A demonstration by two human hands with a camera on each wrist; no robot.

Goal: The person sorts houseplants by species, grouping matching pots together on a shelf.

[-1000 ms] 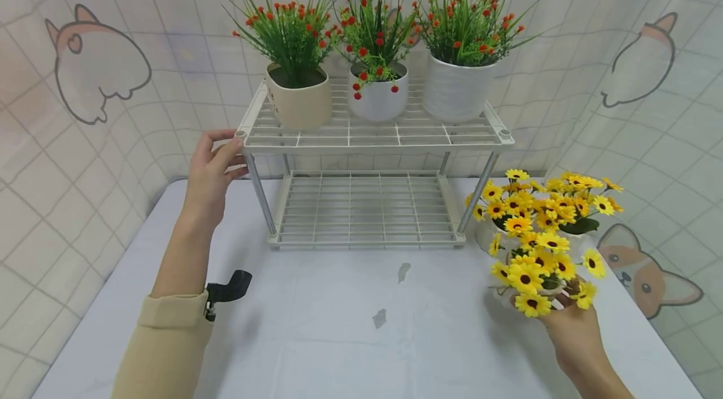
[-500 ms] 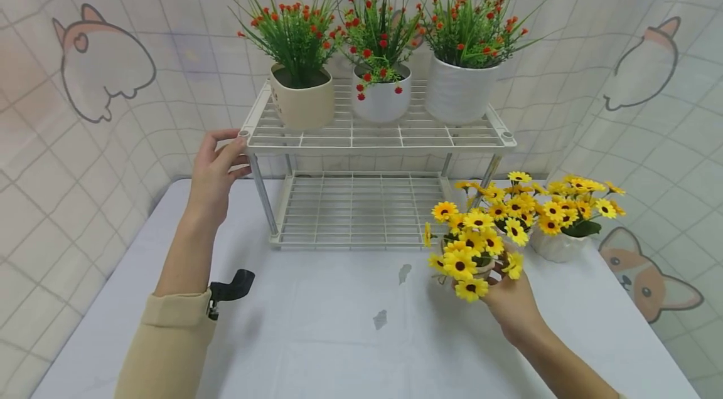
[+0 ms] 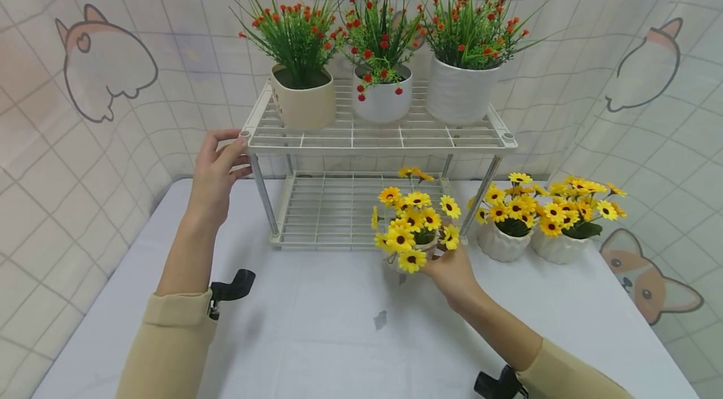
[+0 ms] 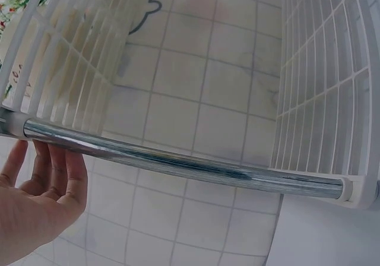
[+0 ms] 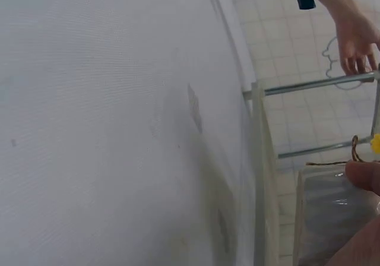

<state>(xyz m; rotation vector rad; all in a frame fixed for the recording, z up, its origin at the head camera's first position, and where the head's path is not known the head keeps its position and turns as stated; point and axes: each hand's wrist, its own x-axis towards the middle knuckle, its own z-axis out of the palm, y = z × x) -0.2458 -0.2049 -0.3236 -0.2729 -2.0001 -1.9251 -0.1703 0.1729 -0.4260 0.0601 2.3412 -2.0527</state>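
My right hand (image 3: 452,273) grips a small potted plant with yellow daisy-like flowers (image 3: 413,221), held in front of the lower shelf. In the right wrist view its pale pot (image 5: 326,212) has twine round the top, with the thumb against it. A white two-tier wire rack (image 3: 380,149) with metal posts stands at the back of the table. My left hand (image 3: 213,173) rests against the rack's upper left front corner. In the left wrist view its fingertips touch the metal post (image 4: 178,162) from outside.
On the upper shelf stand a cream pot (image 3: 305,104), a small white pot (image 3: 384,101) and a larger white pot (image 3: 460,95), all with red-flowered grass. Two white pots of yellow flowers, one left (image 3: 504,242) and one right (image 3: 559,248), sit right of the rack.
My right hand has carried the potted yellow flowers left, from beside the other two yellow plants to the front of the rack. My left hand has stayed at the rack's corner.
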